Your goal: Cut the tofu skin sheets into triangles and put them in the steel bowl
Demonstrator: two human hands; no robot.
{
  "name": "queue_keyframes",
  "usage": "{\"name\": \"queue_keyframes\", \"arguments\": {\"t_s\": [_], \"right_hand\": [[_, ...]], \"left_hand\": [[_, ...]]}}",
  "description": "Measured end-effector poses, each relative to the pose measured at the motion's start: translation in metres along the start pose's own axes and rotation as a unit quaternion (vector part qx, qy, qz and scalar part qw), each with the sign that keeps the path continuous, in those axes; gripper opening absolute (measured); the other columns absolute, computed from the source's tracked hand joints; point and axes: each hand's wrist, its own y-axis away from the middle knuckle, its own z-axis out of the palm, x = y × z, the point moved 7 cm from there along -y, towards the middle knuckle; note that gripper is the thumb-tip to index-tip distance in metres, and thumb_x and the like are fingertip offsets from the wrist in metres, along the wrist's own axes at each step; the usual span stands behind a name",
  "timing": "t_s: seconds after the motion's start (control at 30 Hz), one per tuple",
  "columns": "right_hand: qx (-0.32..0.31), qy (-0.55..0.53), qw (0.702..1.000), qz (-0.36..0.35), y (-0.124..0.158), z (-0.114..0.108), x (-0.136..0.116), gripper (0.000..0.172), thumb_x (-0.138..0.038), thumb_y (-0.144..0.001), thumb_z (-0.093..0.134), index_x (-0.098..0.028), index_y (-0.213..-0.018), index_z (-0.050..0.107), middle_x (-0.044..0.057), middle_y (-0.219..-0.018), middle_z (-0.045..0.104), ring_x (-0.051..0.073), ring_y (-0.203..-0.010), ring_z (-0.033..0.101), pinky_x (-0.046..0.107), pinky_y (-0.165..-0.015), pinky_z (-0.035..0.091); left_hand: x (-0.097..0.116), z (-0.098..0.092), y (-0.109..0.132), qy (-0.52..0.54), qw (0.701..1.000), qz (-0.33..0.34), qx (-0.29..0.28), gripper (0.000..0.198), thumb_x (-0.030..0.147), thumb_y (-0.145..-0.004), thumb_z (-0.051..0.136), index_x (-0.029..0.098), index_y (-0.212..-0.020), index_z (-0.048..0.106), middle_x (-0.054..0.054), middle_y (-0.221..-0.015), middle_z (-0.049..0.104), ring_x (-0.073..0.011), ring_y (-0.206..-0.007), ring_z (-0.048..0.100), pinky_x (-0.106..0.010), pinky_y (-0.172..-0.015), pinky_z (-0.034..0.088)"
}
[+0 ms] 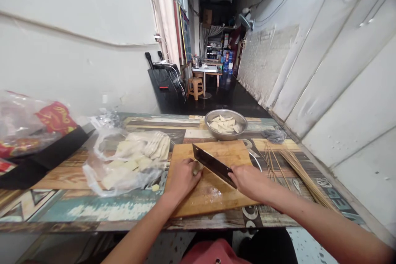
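My right hand (251,180) grips the handle of a dark cleaver (213,164), whose blade slants up and left over a wooden cutting board (216,202). My left hand (182,177) rests on the board's left part, fingers curled on a small pale piece of food (196,168) right beside the blade. The piece is mostly hidden by my fingers. A metal bowl (241,120) with pale cut pieces stands just beyond the board.
A clear plastic bag (123,161) of pale slabs lies left of the board. Bamboo skewers (293,165) lie to the right. A red-printed bag (34,126) sits far left. White walls flank the table; a corridor with a stool and small table lies ahead.
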Motion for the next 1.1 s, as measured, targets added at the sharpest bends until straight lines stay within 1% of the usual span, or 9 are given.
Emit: {"name": "queue_keyframes", "arguments": {"t_s": [0.17, 0.23, 0.3, 0.33, 0.4, 0.47, 0.53, 0.7, 1.1], "right_hand": [[-0.013, -0.007, 1.0, -0.013, -0.019, 0.001, -0.008, 0.032, -0.027, -0.089, 0.035, -0.012, -0.084, 0.063, 0.015, -0.083, 0.069, 0.023, -0.075, 0.065, 0.027, -0.06, 0.042], [-0.002, -0.016, 1.0, -0.003, -0.023, 0.002, -0.007, 0.034, -0.028, -0.09, 0.033, -0.011, -0.086, 0.063, 0.015, -0.084, 0.068, 0.023, -0.077, 0.065, 0.027, -0.062, 0.042], [0.015, -0.026, 0.999, 0.013, -0.019, 0.001, -0.003, 0.037, -0.028, -0.092, 0.029, -0.011, -0.09, 0.061, 0.015, -0.087, 0.068, 0.022, -0.08, 0.065, 0.027, -0.065, 0.042], [0.024, -0.031, 0.999, 0.023, -0.014, 0.0, 0.0, 0.038, -0.028, -0.093, 0.027, -0.01, -0.092, 0.06, 0.015, -0.088, 0.068, 0.022, -0.081, 0.064, 0.027, -0.066, 0.042], [0.033, -0.041, 0.998, 0.039, 0.0, -0.002, 0.005, 0.037, -0.029, -0.093, 0.026, -0.011, -0.094, 0.059, 0.014, -0.087, 0.067, 0.022, -0.08, 0.064, 0.027, -0.066, 0.041], [0.024, -0.054, 0.997, 0.043, 0.015, -0.002, 0.007, 0.035, -0.029, -0.093, 0.027, -0.012, -0.092, 0.058, 0.013, -0.084, 0.067, 0.021, -0.078, 0.064, 0.027, -0.064, 0.04], [0.008, -0.065, 0.997, 0.033, 0.027, -0.001, 0.004, 0.033, -0.028, -0.093, 0.028, -0.014, -0.089, 0.058, 0.012, -0.081, 0.067, 0.021, -0.074, 0.064, 0.026, -0.061, 0.039], [-0.002, -0.051, 0.999, -0.004, 0.037, 0.002, -0.008, 0.031, -0.025, -0.092, 0.029, -0.014, -0.085, 0.057, 0.01, -0.076, 0.067, 0.021, -0.07, 0.064, 0.027, -0.055, 0.034], [-0.039, -0.026, 0.999, -0.002, 0.034, 0.0, -0.009, 0.031, -0.026, -0.092, 0.031, -0.013, -0.086, 0.058, 0.012, -0.076, 0.067, 0.023, -0.071, 0.065, 0.027, -0.055, 0.035]], "left_hand": [[0.005, -0.003, -0.001, 0.019, 0.999, -0.016, -0.022, 0.014, 0.027, -0.076, 0.055, 0.015, -0.076, 0.063, -0.008, -0.084, 0.061, -0.0208, -0.083, 0.055, -0.03, -0.073, 0.04], [0.013, -0.002, 0.005, 0.051, 0.998, 0.015, -0.044, 0.014, 0.026, -0.076, 0.056, 0.016, -0.081, 0.064, -0.008, -0.09, 0.062, -0.0209, -0.087, 0.055, -0.03, -0.077, 0.043], [0.022, 0.0, 0.015, 0.089, 0.992, 0.071, -0.06, 0.015, 0.024, -0.078, 0.055, 0.017, -0.088, 0.064, -0.008, -0.103, 0.061, -0.0202, -0.096, 0.055, -0.03, -0.083, 0.044], [0.025, 0.001, 0.022, 0.1, 0.989, 0.096, -0.057, 0.016, 0.022, -0.079, 0.054, 0.018, -0.091, 0.064, -0.008, -0.112, 0.058, -0.0201, -0.101, 0.054, -0.031, -0.087, 0.043], [0.024, 0.0, 0.035, 0.096, 0.988, 0.119, -0.02, 0.019, 0.023, -0.084, 0.05, 0.019, -0.095, 0.064, -0.009, -0.124, 0.051, -0.0209, -0.11, 0.049, -0.033, -0.094, 0.041], [0.021, -0.001, 0.046, 0.074, 0.99, 0.119, 0.03, 0.023, 0.025, -0.088, 0.045, 0.019, -0.098, 0.064, -0.01, -0.121, 0.053, -0.0216, -0.111, 0.049, -0.036, -0.095, 0.041], [0.022, 0.001, 0.054, 0.054, 0.99, 0.124, 0.047, 0.026, 0.024, -0.09, 0.04, 0.019, -0.103, 0.063, -0.009, -0.114, 0.057, -0.0209, -0.108, 0.05, -0.037, -0.093, 0.043], [0.029, 0.007, 0.061, 0.013, 0.989, 0.141, 0.05, 0.03, 0.018, -0.091, 0.036, 0.017, -0.11, 0.059, -0.01, -0.112, 0.058, -0.0208, -0.105, 0.051, -0.036, -0.092, 0.045], [0.026, 0.012, 0.062, 0.012, 0.99, 0.132, 0.052, 0.029, 0.015, -0.089, 0.038, 0.016, -0.109, 0.059, -0.01, -0.114, 0.057, -0.0224, -0.107, 0.051, -0.039, -0.093, 0.046]]}}
